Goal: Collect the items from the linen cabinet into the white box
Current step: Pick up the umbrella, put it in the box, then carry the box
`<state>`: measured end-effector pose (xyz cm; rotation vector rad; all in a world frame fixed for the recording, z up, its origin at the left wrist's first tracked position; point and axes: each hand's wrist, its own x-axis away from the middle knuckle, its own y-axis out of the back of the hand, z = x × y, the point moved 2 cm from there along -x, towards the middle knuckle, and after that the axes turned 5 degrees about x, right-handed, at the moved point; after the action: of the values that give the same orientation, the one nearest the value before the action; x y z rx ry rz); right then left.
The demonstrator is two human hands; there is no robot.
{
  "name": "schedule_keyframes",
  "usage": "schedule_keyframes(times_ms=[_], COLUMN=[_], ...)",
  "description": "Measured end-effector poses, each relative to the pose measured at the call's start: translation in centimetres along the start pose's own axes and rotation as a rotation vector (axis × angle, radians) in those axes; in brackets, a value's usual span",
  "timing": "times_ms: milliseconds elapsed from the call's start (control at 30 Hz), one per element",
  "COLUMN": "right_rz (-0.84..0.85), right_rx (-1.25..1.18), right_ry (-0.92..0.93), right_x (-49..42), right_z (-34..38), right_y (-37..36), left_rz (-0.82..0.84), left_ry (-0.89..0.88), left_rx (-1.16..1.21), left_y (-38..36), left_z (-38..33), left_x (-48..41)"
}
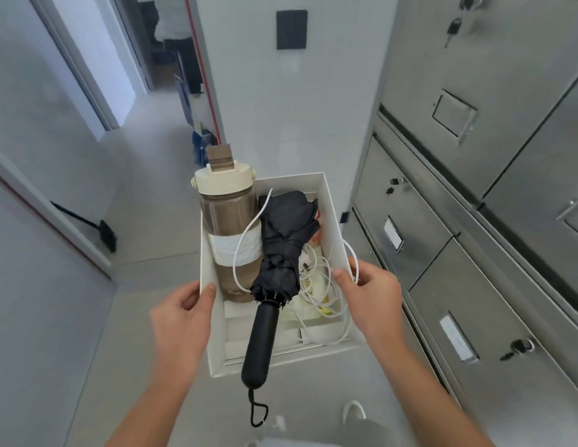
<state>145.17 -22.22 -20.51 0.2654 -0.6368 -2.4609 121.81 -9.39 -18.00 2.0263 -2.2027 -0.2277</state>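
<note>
**Box held in both hands, loaded**

Both hands carry the white box (329, 217) above the floor (145, 195), beside the grey metal cabinet (474, 221) on the right. Left hand (181, 321) clasps the box's left wall, thumb on the rim, fingers (187, 298) closed around the outside. Right hand (371, 298) clasps the right wall the same way, thumb hooked over the rim.

Inside the box:
- Brown bottle (229, 227) with cream lid, lying along the left side, lid end sticking out past the far wall. A white band wraps its middle.
- Black folded umbrella (284, 246) just right of the bottle, touching it. Its handle (260, 346) overhangs the near wall, wrist loop dangling below.
- White cable (326, 285), loose coils on the right side, one loop lying over the bottle and umbrella, another spilling over the right wall by the right thumb.
- Something small and orange under the umbrella's far end; cannot tell what.

Cabinet drawers look shut, keys in the locks.
</note>
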Motion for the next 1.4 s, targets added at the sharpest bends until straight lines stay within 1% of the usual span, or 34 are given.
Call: schedule_keyframes(times_ms=[167, 300, 467, 700, 800, 900, 1000, 1167, 1300, 1400], right_rz=[-0.161, -0.298, -0.423, -0.645, -0.767, -0.91, -1.024, -1.281, -1.446, -1.534], right_rx=[-0.004, 0.002, 0.012, -0.005, 0.047, 0.025, 0.011, -0.012, 0.023, 0.054], right_ry=[-0.139, -0.221, -0.275, -0.361, -0.451, -0.534, -0.635, -0.778, -0.865, -0.916], right_x=[5.6, 11.0, 17.6, 29.3, 35.0, 40.8, 45.9, 54.4, 60.0, 63.8], right_z=[1.0, 1.2, 0.8, -1.8, -3.3, -4.5, -4.7, -4.2, -3.3, -3.1], right_y=[-0.6, 0.4, 3.4, 7.7, 8.6, 9.9, 10.2, 9.4, 8.4, 7.8], left_rz=[0.187, 0.318, 0.453, 0.677, 0.817, 0.992, 1.167, 1.444, 1.636, 1.76], left_ry=[-0.063, -0.086, -0.136, -0.226, -0.269, -0.295, -0.321, -0.33, -0.248, -0.235], left_rx=[-0.005, -0.03, -0.015, -0.015, -0.056, -0.07, -0.043, -0.06, -0.066, -0.033], left_y=[2.3, 3.2, 3.3, 3.8, 3.3, 2.6, 1.6, -0.1, 0.4, 1.6], left_z=[0.2, 0.3, -0.1, -0.7, 0.3, 0.9, 0.8, 2.5, 3.8, 3.7], left_x=[-2.3, -1.3, 2.4, 10.6, 13.9, 18.1, 22.2, 28.2, 32.8, 36.2])
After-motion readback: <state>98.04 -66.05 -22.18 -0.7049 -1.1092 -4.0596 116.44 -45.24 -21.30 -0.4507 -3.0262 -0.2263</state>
